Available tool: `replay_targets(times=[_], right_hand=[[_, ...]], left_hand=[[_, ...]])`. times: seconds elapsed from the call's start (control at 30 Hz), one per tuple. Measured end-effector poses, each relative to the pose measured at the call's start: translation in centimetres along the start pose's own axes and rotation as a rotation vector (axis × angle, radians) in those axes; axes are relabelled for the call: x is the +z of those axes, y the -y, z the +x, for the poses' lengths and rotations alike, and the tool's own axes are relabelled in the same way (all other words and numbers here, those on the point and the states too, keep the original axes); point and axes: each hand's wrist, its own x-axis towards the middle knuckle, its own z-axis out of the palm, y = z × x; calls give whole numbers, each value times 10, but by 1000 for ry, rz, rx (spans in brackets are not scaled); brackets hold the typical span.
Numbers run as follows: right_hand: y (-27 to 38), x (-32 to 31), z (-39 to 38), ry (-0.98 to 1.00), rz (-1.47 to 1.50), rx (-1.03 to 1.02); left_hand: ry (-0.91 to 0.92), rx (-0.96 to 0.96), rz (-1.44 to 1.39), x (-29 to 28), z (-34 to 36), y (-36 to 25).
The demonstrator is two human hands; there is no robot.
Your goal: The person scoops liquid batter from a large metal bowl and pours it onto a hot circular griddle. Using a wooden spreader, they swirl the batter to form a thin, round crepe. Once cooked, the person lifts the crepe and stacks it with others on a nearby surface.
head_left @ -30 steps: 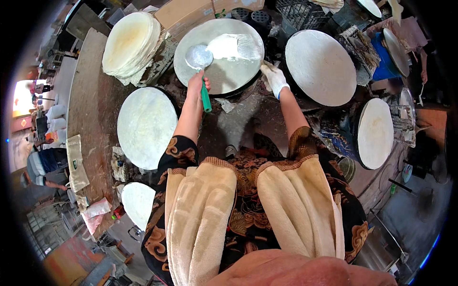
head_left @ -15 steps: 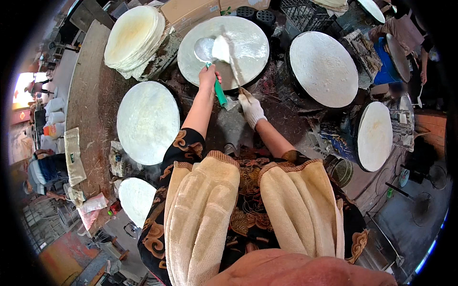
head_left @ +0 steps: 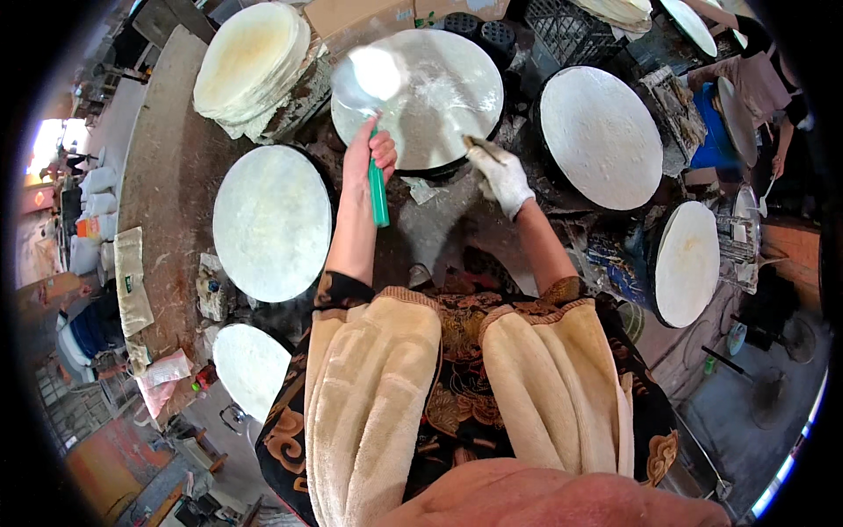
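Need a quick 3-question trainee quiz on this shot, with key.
1. Multiple choice: where is a white glove worn? (a) left hand only (b) right hand only (c) both hands
2. True or false: the left hand grips a green handle.
3. Fill in: in the picture, a stack of pale rounds stands to the ____ of the central round plate.

Key:
1. b, the right hand only
2. True
3. left
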Motion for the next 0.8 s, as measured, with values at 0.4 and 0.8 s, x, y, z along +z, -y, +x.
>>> replay_targets(times=[0.4, 0.8], right_hand=[[-73, 17, -36, -256, -381, -383], [-38, 23, -145, -248, 46, -87]], left_hand=[[112, -176, 64, 36, -41, -3], [-14, -248, 407, -22, -83, 74]])
